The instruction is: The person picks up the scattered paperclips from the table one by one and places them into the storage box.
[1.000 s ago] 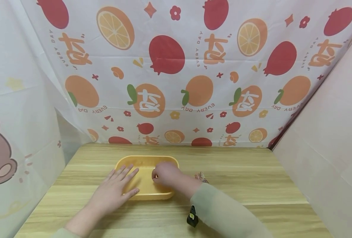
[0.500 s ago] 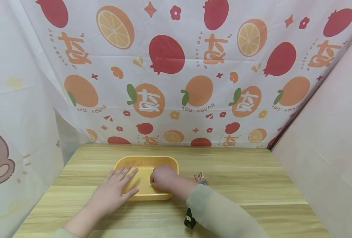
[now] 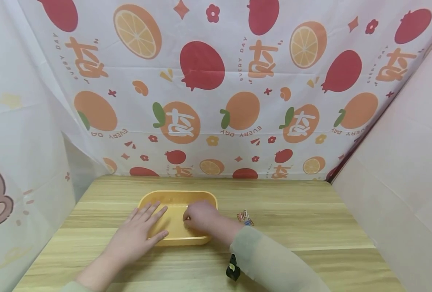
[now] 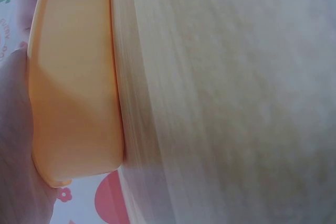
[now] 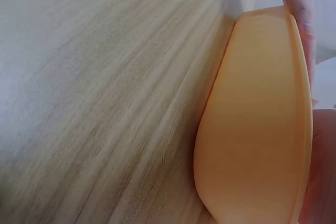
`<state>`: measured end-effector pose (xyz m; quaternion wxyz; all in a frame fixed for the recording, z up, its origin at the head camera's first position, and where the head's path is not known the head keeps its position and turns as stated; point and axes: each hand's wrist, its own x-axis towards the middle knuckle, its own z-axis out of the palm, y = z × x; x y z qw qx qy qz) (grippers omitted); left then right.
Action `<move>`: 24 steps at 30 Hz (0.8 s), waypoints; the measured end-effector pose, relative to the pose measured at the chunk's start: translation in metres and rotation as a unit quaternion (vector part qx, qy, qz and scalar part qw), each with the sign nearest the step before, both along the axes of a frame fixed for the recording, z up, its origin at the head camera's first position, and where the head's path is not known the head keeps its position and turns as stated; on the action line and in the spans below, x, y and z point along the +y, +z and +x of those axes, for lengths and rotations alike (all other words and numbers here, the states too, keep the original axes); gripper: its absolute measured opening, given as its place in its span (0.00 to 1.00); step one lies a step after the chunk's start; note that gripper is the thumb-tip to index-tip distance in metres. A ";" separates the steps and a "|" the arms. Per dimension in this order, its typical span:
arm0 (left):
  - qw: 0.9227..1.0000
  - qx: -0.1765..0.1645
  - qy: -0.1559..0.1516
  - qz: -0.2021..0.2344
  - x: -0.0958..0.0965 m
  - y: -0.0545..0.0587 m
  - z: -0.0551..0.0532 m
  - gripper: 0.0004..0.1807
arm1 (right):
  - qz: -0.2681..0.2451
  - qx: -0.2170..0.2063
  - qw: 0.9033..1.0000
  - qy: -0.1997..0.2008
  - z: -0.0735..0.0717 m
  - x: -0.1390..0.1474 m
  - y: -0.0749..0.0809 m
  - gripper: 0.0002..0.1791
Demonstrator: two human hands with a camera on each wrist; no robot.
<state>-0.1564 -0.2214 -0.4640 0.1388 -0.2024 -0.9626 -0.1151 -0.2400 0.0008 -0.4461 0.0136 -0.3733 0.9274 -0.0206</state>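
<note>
A yellow plastic tray [image 3: 175,242] sits on the wooden table, and its outer wall fills part of both wrist views. My left hand [image 3: 137,229] lies across its left side, fingers spread over the rim and thumb along the near edge. Inside the tray, toward its right half, my right hand [image 3: 202,217] is lowered with curled fingers, thumb and index tips close together near the bottom. I cannot tell whether something small is between those tips. A few small paper clips [image 3: 246,217], reddish, white and blue, lie on the table right of the tray, just beyond the right forearm.
The wooden table [image 3: 292,211] runs back to a fruit-print cloth [image 3: 208,121]. White cloth walls [image 3: 394,162] stand on both sides. A black device [image 3: 233,267] hangs at the right wrist under the sleeve.
The view has shifted slightly, so the scene sits a little further left. My right fingers have shifted slightly within the tray. The left hand stays on the rim.
</note>
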 end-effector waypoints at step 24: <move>1.000 0.005 -0.004 -0.003 0.001 -0.001 -0.002 0.39 | -0.222 -0.003 0.970 -0.094 -0.011 0.084 0.009 0.12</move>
